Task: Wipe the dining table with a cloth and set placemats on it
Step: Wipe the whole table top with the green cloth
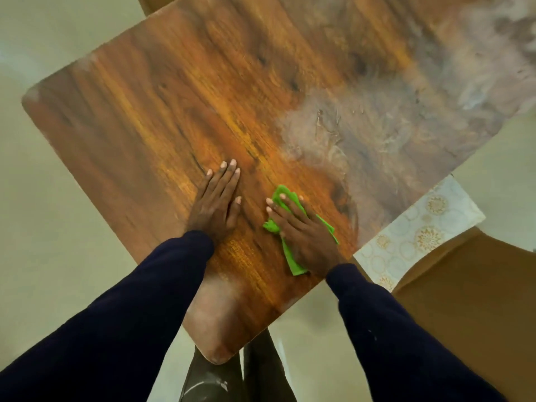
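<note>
A wooden dining table (162,105) fills the view, its near corner pointing toward me. Pale dusty smears (385,117) cover its right and far-right part, and a faint patch lies near the front corner. My right hand (304,233) presses flat on a bright green cloth (293,261) near the table's right edge. My left hand (217,201) lies flat on bare wood just left of it, fingers together, holding nothing. White placemats with gold circle patterns (417,230) lie on a chair seat beside the right edge.
A brown chair (470,300) stands at the lower right under the placemats. Pale tiled floor (52,227) surrounds the table. Dark table legs (208,381) show below the near corner. Another brown chair edge (150,4) peeks at the top left.
</note>
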`<state>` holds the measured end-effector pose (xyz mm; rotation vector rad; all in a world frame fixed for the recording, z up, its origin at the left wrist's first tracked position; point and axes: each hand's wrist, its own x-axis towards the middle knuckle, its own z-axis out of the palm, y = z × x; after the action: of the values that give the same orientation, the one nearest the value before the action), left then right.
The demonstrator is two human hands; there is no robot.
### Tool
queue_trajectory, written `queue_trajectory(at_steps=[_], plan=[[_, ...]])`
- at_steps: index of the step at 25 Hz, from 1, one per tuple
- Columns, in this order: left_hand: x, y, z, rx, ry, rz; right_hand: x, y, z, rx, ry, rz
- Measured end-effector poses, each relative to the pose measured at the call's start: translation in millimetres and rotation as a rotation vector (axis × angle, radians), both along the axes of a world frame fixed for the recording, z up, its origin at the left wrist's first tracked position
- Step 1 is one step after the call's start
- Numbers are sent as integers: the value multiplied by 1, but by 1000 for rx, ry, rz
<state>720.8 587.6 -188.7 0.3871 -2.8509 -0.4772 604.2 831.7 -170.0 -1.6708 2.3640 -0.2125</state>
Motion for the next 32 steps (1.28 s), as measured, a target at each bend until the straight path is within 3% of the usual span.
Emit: queue_trajectory(at_steps=[3,7,9,12,15,19,26,29,32], plan=[[1,-1,-3,-11,-25,-1,-45,17,-2,2,43,-233],[0,-2,-4,-29,-31,-8,-81,-67,-1,-21,37,-600],[2,-2,-4,-22,-48,-9,-75,-106,-2,-33,24,-656],[1,-1,-1,-4,-55,-8,-38,-104,1,-8,34,-406],[0,-1,-1,14,-39,4,-14,-40,5,34,-38,-106],[-1,-2,-2,37,-17,22,-59,0,4,50,-15,-258],[1,5,-2,51,-9,43,-129,-111,-3,-18,48,-475],[-6,8,4,62,0,80,-109,-111,0,-10,34,-273],[-52,19,5,121,25,153,-89,-47,6,53,-42,25]])
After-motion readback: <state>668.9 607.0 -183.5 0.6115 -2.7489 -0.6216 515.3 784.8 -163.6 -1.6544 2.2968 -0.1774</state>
